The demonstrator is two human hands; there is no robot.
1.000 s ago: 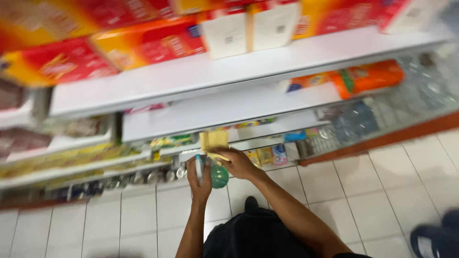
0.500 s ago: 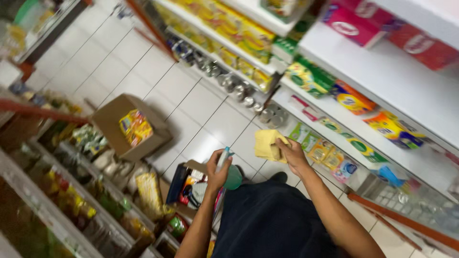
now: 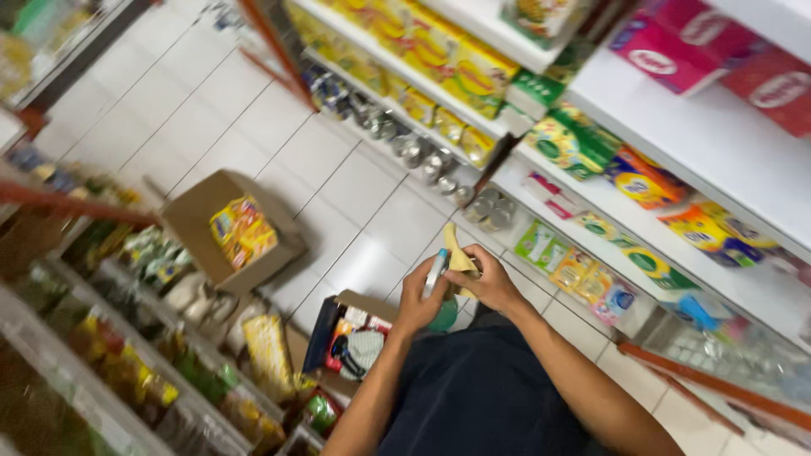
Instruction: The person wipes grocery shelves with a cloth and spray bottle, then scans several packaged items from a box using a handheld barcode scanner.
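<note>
My left hand [image 3: 420,297] grips a slim white and blue marker-like tool [image 3: 435,272], held upright. Right beside it, my right hand [image 3: 488,283] holds a folded yellow cloth or paper [image 3: 457,254]. The two hands touch in front of my dark shirt. A green round object [image 3: 443,316] shows just under the hands; which hand carries it is unclear. Below the hands an open cardboard box [image 3: 359,342] of mixed goods sits on the white tiled floor [image 3: 355,194].
A second open cardboard box [image 3: 232,232] with yellow packets stands on the floor to the left. Shop shelves [image 3: 659,127] with packets, cans and tissue boxes run along the right. Another stocked rack [image 3: 127,338] lines the lower left. An orange shelf edge [image 3: 710,384] lies lower right.
My view swung from facing the shelf to looking down the aisle, bringing the boxes into sight. My hands stayed together at my chest, and the yellow piece now looks more folded.
</note>
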